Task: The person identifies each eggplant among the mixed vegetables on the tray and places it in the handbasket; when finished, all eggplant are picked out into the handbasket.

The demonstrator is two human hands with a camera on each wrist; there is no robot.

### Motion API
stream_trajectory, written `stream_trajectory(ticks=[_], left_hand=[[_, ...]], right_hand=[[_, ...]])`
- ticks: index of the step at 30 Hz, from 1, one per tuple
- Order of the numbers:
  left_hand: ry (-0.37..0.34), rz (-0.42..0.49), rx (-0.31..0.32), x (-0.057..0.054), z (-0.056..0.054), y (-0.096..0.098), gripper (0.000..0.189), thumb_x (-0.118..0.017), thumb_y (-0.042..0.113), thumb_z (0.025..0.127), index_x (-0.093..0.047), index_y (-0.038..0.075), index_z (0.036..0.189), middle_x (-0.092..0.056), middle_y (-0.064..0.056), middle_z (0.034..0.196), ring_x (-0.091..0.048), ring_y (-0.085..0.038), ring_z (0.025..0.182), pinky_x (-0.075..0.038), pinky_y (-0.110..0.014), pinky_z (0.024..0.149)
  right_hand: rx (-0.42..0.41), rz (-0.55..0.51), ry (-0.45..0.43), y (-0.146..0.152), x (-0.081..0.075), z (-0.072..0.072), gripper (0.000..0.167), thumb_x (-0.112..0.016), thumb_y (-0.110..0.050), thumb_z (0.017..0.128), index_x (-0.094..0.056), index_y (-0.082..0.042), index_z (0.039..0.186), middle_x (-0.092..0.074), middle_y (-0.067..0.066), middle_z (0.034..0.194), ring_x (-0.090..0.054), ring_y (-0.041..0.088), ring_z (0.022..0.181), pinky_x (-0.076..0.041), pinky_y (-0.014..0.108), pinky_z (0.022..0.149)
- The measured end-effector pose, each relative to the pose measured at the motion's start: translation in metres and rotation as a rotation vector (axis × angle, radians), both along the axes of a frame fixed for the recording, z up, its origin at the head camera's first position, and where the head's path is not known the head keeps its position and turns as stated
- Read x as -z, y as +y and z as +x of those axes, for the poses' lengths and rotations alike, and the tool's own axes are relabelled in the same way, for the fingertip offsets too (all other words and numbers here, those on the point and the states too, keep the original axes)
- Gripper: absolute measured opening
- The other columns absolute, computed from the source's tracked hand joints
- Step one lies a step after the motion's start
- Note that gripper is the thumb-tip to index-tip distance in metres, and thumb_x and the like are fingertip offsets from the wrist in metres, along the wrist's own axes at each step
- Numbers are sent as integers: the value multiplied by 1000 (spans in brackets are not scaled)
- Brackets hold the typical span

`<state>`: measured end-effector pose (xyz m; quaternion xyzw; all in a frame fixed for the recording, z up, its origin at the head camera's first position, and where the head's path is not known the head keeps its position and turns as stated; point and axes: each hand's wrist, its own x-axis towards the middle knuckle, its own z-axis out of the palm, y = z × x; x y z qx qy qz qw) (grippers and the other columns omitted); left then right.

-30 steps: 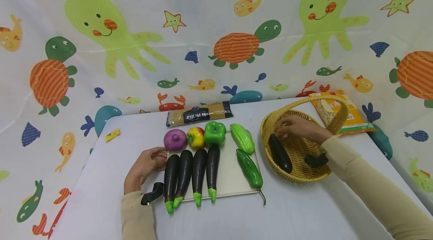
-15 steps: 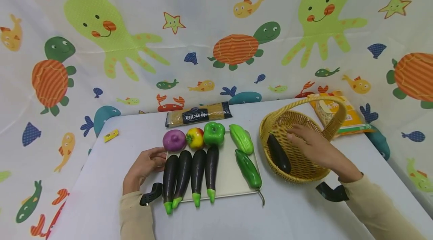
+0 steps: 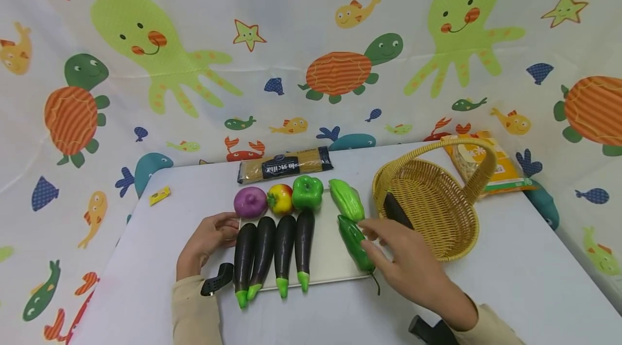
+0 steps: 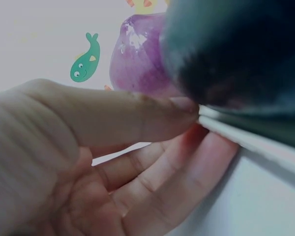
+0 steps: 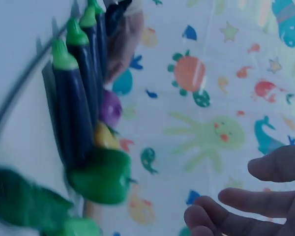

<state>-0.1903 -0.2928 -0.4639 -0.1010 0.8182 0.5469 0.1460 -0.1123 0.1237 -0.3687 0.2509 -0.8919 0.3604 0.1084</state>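
Observation:
My left hand [image 3: 209,237] pinches the left edge of a pale tray [image 3: 324,253], thumb above and fingers below in the left wrist view. Several dark eggplants [image 3: 285,248] lie side by side there, green ends toward me. Behind them sit a purple onion [image 3: 250,202], a red-yellow pepper [image 3: 280,198] and a green bell pepper [image 3: 307,192]. To the right are a light green ridged vegetable [image 3: 347,199] and a long green pepper [image 3: 353,242]. My right hand [image 3: 413,264] hovers beside that long pepper, fingers spread and holding nothing; contact cannot be made out.
A wicker basket [image 3: 452,207] with a tall handle stands right of the tray, one dark eggplant [image 3: 397,211] inside. Spaghetti [image 3: 286,164] in a packet lies behind the tray. An orange bag [image 3: 500,169] lies behind the basket, a small yellow packet [image 3: 160,195] far left.
My right hand has come out of the basket and moved left and toward me, over to the tray's right edge. The left hand has stayed at the tray.

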Motion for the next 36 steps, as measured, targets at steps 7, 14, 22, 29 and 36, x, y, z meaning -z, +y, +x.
stream_trajectory(ticks=[7,14,22,29,36], left_hand=[[-6,15,-6,0,0,0,54,-58,-11,92,-47,-8,145,-62,-20,117,-66,-20,91,-62,-33,79],[-4,19,-8,1,-1,1,53,-58,-10,92,-48,-7,144,-62,-20,117,-66,-20,91,-62,-33,80],[-2,4,-11,-1,-1,0,53,-58,-11,92,-48,-8,144,-62,-21,116,-66,-21,90,-62,-33,79],[-8,14,-13,0,0,-1,53,-58,-11,91,-49,-7,144,-62,-20,117,-66,-20,90,-62,-32,79],[-9,15,-13,0,0,-1,54,-59,-11,91,-49,-7,144,-62,-20,118,-65,-20,90,-62,-31,79]], right_hand=[[-182,68,-276,-48,36,-17,31,-65,-21,100,-67,-8,129,-73,2,104,-66,13,91,-55,32,73],[-326,219,-360,-73,61,-13,43,-61,-28,102,-60,-14,143,-70,4,126,-65,21,113,-55,43,93],[-334,269,-356,-83,70,-8,43,-64,-30,100,-62,-20,142,-71,1,121,-65,19,108,-56,36,78],[-333,225,-355,-82,73,-8,38,-63,-28,101,-65,-17,138,-70,0,122,-64,19,108,-56,37,82],[-280,222,-232,-75,69,-3,33,-63,-27,102,-66,-12,131,-69,2,99,-63,12,86,-54,32,70]])
